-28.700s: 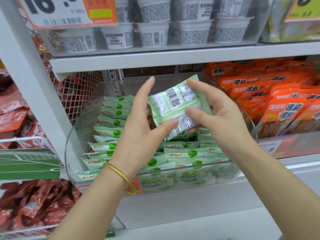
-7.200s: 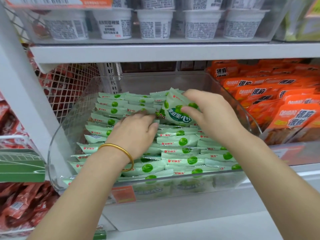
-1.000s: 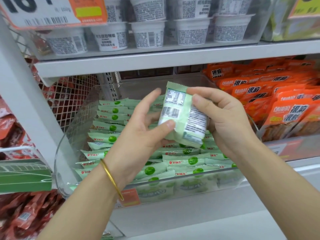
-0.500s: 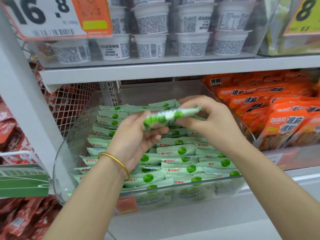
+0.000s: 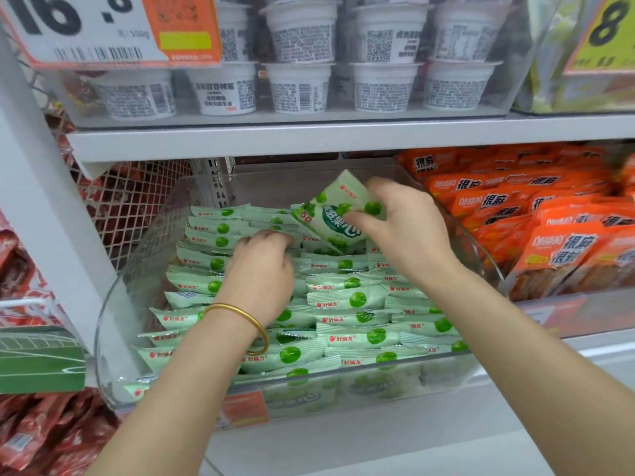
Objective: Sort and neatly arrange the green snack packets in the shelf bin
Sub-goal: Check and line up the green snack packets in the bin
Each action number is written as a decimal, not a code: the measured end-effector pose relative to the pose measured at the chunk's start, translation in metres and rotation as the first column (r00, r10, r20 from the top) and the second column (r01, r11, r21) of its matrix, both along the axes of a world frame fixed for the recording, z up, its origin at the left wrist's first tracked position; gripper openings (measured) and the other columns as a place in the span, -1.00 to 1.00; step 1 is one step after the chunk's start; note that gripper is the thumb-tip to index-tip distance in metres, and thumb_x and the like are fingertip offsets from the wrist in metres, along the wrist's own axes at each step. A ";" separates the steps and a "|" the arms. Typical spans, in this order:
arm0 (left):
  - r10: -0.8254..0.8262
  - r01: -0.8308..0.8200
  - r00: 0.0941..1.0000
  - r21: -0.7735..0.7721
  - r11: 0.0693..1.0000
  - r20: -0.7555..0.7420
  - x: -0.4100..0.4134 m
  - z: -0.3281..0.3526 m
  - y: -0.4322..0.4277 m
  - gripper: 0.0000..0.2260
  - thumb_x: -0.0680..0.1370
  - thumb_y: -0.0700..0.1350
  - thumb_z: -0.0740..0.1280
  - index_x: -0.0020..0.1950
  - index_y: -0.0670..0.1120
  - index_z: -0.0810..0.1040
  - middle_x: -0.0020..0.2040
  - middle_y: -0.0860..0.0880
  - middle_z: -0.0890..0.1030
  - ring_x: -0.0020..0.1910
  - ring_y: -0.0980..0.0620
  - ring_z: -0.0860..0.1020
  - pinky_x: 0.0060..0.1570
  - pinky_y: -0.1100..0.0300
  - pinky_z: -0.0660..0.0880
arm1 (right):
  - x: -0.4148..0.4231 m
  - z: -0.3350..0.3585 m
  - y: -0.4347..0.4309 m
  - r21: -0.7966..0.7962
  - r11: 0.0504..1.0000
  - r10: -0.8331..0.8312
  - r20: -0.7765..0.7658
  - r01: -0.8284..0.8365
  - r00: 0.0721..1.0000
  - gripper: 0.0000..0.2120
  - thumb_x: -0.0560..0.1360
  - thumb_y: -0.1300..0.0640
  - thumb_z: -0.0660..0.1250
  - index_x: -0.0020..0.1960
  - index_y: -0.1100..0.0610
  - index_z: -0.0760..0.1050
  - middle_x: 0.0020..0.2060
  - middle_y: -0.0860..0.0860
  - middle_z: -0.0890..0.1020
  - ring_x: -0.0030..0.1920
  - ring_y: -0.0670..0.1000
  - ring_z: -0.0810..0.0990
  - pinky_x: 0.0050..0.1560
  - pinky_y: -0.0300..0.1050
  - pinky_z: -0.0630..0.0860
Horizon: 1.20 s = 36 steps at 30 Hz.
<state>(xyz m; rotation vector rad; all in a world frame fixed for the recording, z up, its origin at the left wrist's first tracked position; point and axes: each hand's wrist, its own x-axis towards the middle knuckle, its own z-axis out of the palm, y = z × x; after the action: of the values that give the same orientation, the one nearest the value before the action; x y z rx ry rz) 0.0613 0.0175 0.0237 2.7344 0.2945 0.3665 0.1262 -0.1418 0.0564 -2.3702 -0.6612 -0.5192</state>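
A clear plastic shelf bin (image 5: pixel 113 324) holds several green snack packets (image 5: pixel 354 298) laid in overlapping rows, their top edges facing me. My right hand (image 5: pixel 409 231) pinches one green packet (image 5: pixel 335 214) by its right side, front face towards me, tilted above the back of the middle row. My left hand (image 5: pixel 263 273), with a gold bangle on the wrist, has its fingers curled down onto the packets at the back of the middle rows; its fingertips are hidden among them.
A white shelf board (image 5: pixel 343 135) runs just above the bin, carrying white cups (image 5: pixel 299 87) and a price sign (image 5: pixel 113 29). Orange packets (image 5: pixel 549 221) fill the bin to the right. A wire mesh divider (image 5: pixel 127 204) and red packets (image 5: pixel 20 269) lie to the left.
The packet held edge-on between both hands has gone to my right hand alone and turned face forward at the back of the bin. My left hand has dropped onto the rows.
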 end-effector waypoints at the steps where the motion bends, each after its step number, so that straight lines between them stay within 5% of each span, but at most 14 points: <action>1: 0.003 -0.003 1.000 -0.001 1.000 -0.004 0.000 0.000 0.000 -0.66 0.59 -0.24 0.12 0.34 -0.11 0.44 0.33 -0.13 0.46 0.31 -0.15 0.35 0.30 0.03 0.29 | 0.001 0.003 0.001 -0.097 0.995 -0.002 0.011 0.003 1.000 -0.78 0.46 -0.02 0.37 -0.16 0.08 0.40 -0.31 -0.04 0.50 -0.18 0.12 0.52 -0.28 -0.08 0.35; 8: 0.028 -0.028 1.000 -0.031 0.999 0.005 0.000 0.002 -0.001 -0.70 0.58 -0.25 0.13 0.28 -0.19 0.46 0.27 -0.18 0.48 0.28 -0.17 0.37 0.26 0.02 0.33 | 0.006 0.015 0.015 -0.464 0.885 0.006 0.103 0.043 0.995 -0.79 0.51 0.06 0.33 0.13 0.05 0.48 -0.04 0.05 0.58 0.05 0.17 0.54 -0.18 -0.11 0.35; 12: 0.022 -0.019 0.999 -0.070 0.997 0.049 -0.001 0.003 0.000 -0.70 0.56 -0.27 0.13 0.28 -0.20 0.45 0.25 -0.20 0.48 0.27 -0.18 0.38 0.26 0.01 0.35 | 0.012 0.003 0.032 -0.646 0.758 0.089 -0.028 -0.086 0.996 -0.77 0.51 0.05 0.33 0.16 0.02 0.49 0.03 0.05 0.57 0.21 0.14 0.44 0.11 -0.02 0.34; 15: -0.005 0.012 0.997 -0.080 0.997 0.079 -0.002 0.004 0.000 -0.63 0.56 -0.28 0.15 0.37 -0.14 0.39 0.31 -0.17 0.45 0.31 -0.16 0.36 0.29 -0.02 0.33 | 0.018 0.005 0.028 -0.652 0.750 0.076 -0.077 -0.108 0.994 -0.76 0.46 -0.07 0.36 0.04 0.05 0.50 -0.04 0.00 0.53 0.25 0.12 0.37 0.22 0.03 0.28; 18: -0.044 0.052 0.993 -0.069 0.996 0.106 -0.001 0.007 -0.002 -0.58 0.56 -0.28 0.15 0.42 -0.06 0.34 0.37 -0.11 0.41 0.36 -0.14 0.31 0.33 -0.04 0.28 | 0.024 0.016 0.019 -0.630 0.770 0.040 -0.109 -0.100 0.993 -0.64 0.41 -0.15 0.39 0.12 0.00 0.56 0.06 -0.01 0.57 0.24 0.11 0.37 0.28 0.09 0.24; 23: -0.089 0.090 0.994 -0.005 0.996 0.065 0.003 0.006 -0.007 -0.55 0.57 -0.27 0.13 0.45 0.01 0.31 0.41 -0.02 0.37 0.39 -0.10 0.26 0.35 -0.06 0.24 | 0.029 -0.003 0.022 -0.676 0.720 0.107 -0.117 -0.158 0.987 -0.74 0.47 -0.11 0.34 -0.05 0.09 0.59 -0.34 -0.09 0.39 0.15 0.10 0.41 0.18 0.00 0.27; 31: -0.075 0.074 0.997 0.096 0.993 0.005 0.008 0.003 -0.010 -0.69 0.61 -0.21 0.08 0.29 -0.04 0.47 0.32 0.03 0.45 0.32 -0.07 0.31 0.30 -0.04 0.26 | 0.032 0.000 0.018 -0.643 0.754 0.106 -0.080 -0.133 0.991 -0.80 0.47 -0.08 0.37 0.00 0.01 0.61 -0.12 -0.04 0.53 0.21 0.05 0.36 0.26 0.01 0.22; 36: -0.094 0.099 0.995 0.138 0.985 -0.038 0.008 -0.001 -0.010 -0.66 0.61 -0.18 0.07 0.32 0.02 0.45 0.35 0.07 0.41 0.33 -0.06 0.29 0.28 -0.01 0.24 | 0.031 -0.004 0.025 -0.720 0.669 0.130 -0.129 -0.183 0.983 -0.90 0.52 0.01 0.31 -0.02 -0.02 0.58 -0.14 -0.03 0.46 0.19 0.08 0.42 0.10 -0.09 0.29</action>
<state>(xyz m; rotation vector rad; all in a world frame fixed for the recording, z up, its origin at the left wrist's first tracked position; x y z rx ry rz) 0.0691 0.0076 0.0222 2.8814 0.1485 0.3297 0.1575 -0.1167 0.0521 -3.0061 -1.2102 -0.0764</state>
